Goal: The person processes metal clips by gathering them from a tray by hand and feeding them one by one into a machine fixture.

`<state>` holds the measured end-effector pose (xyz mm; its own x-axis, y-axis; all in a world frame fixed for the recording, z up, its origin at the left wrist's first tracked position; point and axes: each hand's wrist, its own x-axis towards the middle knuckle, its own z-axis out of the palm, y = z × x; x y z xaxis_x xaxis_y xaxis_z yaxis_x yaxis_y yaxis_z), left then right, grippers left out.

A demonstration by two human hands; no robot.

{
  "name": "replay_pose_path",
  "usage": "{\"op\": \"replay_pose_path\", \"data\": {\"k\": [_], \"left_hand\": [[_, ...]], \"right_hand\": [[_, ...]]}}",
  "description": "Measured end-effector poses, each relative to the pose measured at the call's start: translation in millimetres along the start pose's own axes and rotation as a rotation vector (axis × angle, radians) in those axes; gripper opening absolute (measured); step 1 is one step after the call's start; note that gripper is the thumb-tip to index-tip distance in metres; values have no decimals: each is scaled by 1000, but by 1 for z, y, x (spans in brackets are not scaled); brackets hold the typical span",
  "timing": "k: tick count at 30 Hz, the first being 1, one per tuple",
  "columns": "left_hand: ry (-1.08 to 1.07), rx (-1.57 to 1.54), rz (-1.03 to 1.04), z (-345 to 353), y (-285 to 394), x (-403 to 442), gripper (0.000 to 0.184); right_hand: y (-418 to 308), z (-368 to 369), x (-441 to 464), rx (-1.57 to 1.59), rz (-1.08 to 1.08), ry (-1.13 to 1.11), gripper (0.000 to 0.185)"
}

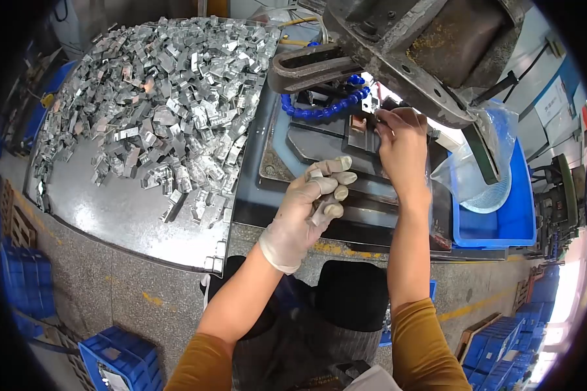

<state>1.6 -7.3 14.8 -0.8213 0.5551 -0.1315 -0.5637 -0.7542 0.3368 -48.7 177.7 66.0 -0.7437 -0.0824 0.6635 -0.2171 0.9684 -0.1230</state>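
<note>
Gloved left hand point(296, 214): fingers curled on metal pieces point(319, 212);
Bare right hand point(404, 144): fingertips beside a holed part point(369, 104); cannot tell whether they pinch it;
Copper-coloured block point(358, 123): just left of right fingertips;
Metal heap point(169, 98): left of gloved fingers

Curled fingers of the white-gloved left hand point(300, 210) partly hide small silvery metal pieces point(319, 214). Whatever the bare right hand point(404, 133) touches with its fingertips is too small to tell. The upper edge crops the heavy grey metal machine head point(430, 88); print on the white paper sheet point(551, 104) is illegible.
</note>
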Motion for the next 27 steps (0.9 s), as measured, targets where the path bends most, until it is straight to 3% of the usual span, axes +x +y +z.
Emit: {"op": "replay_pose_path", "data": {"k": [3,8,9,11,20,27], "left_hand": [[86,100,15,8,3,-3,35],[122,157,163,10,-2,-4,31],[242,176,228,19,-4,-4,28],[220,261,291,13,-4,-5,27],[76,255,374,3,-13,-31,30],[74,400,394,-4,-5,-66,21]], "right_hand": [[-18,-27,-8,13,-23,60,25],[-66,-58,-54,702,230,-267,35],[-71,-56,-62,713,97,-275,37],[-81,-49,-79,740,-65,-311,39],[-88,-49,-104,486,-152,-211,24],[-97,-65,-110,340,-328,-319,17]]}}
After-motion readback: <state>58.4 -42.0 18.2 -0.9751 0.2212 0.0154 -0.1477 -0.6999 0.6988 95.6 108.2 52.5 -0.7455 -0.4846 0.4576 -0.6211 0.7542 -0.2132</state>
